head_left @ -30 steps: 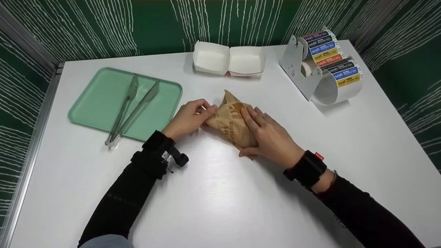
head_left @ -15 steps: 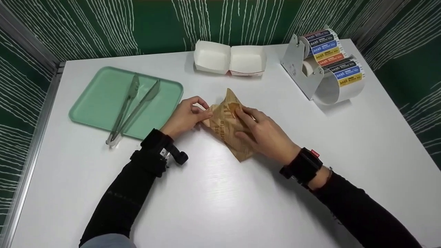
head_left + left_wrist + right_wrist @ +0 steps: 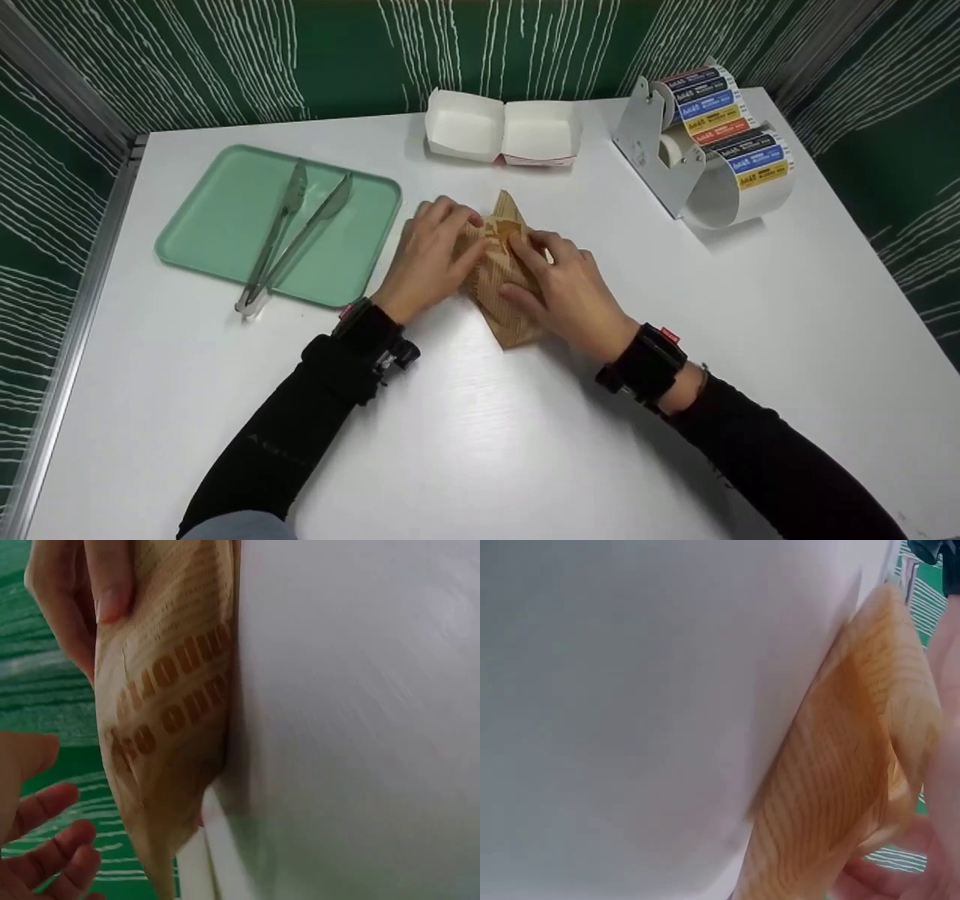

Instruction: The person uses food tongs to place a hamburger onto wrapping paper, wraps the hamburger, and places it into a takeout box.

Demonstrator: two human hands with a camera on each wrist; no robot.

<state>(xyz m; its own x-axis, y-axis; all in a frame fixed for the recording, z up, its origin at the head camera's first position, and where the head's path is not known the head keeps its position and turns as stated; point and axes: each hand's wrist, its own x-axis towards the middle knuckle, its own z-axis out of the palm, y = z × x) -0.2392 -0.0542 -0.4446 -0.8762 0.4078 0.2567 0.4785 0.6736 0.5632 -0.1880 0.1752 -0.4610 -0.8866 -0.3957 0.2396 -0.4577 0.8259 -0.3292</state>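
Note:
A packet folded in printed brown wrapping paper (image 3: 510, 311) lies on the white table in the head view, its pointed corners sticking out front and back. What is inside cannot be seen. My right hand (image 3: 576, 296) grips it from the right, with thumb and bent fingers on the paper. In the left wrist view, fingertips of the right hand (image 3: 82, 596) press the paper (image 3: 172, 697). On the packet's left side is my left hand (image 3: 431, 255). Its fingers are loosely bent and spread, apart from the paper in the left wrist view.
Metal tongs (image 3: 281, 232) lie across a green tray (image 3: 217, 202) to the left, their joined end past the tray's rim. An opened white carton box (image 3: 541, 133) stands at the back. A label dispenser (image 3: 701, 150) with coloured labels stands at the back right.
My left hand has let go of the paper's left edge and moved over the packet's left side. The packet has turned slightly. My right hand's fingers have become more bent on the paper.

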